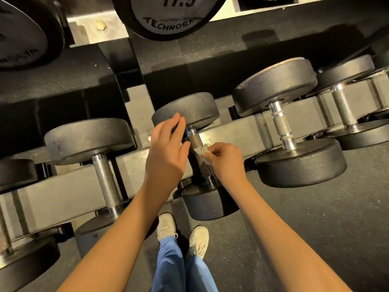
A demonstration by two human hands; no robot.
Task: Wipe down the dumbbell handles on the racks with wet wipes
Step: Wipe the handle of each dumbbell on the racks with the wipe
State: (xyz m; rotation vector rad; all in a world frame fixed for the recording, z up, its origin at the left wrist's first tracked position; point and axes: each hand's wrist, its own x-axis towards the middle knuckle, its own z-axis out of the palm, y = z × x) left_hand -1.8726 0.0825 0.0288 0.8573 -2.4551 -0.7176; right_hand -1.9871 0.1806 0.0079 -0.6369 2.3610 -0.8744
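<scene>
A black dumbbell (187, 110) lies on the lower rack (63, 192) in the middle of the view, its knurled metal handle (194, 140) running toward me. My right hand (226, 161) pinches a small white wet wipe (201, 150) against the middle of that handle. My left hand (166, 152) hovers just left of the handle with straight fingers, the fingertips touching the dumbbell's far head. The handle's near end is partly hidden behind my right hand.
Further dumbbells sit on the same rack: one to the left (88, 138) with a bare knurled handle (105, 182), one to the right (275, 85), another at far right (345, 70). A larger 17.5 dumbbell (168, 15) rests on the upper shelf. My feet (183, 232) stand on speckled rubber floor.
</scene>
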